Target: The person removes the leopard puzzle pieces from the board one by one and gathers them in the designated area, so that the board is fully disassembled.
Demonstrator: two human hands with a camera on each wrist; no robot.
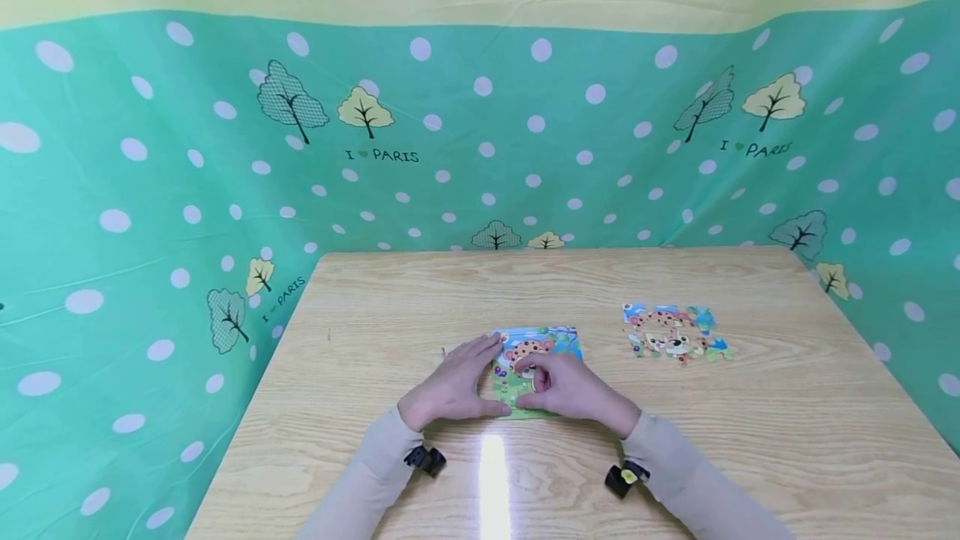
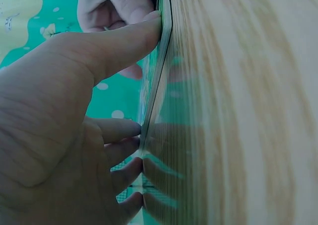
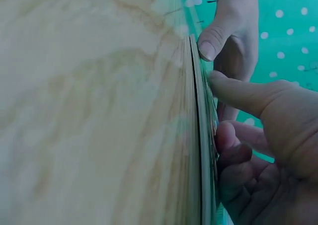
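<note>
A flat picture puzzle board (image 1: 543, 338) with a spotted cartoon animal on it lies on the wooden table in front of me. My left hand (image 1: 457, 382) spans its left side, thumb over the near edge and fingers spread toward the far left corner. Over the board's lower middle is my right hand (image 1: 566, 386), its thumb and bent index finger apart on the surface. In the right wrist view, the right thumb (image 3: 243, 91) touches the board's face close by the left thumb (image 3: 211, 43). The other right fingers curl inward, and part of the picture is hidden beneath them.
Right of the board, several loose puzzle pieces (image 1: 663, 344) lie in two rough rows showing a similar animal. The wooden table (image 1: 420, 290) ends at a green dotted curtain (image 1: 480, 132) behind and at the sides. Each wrist wears a small black camera (image 1: 426, 460).
</note>
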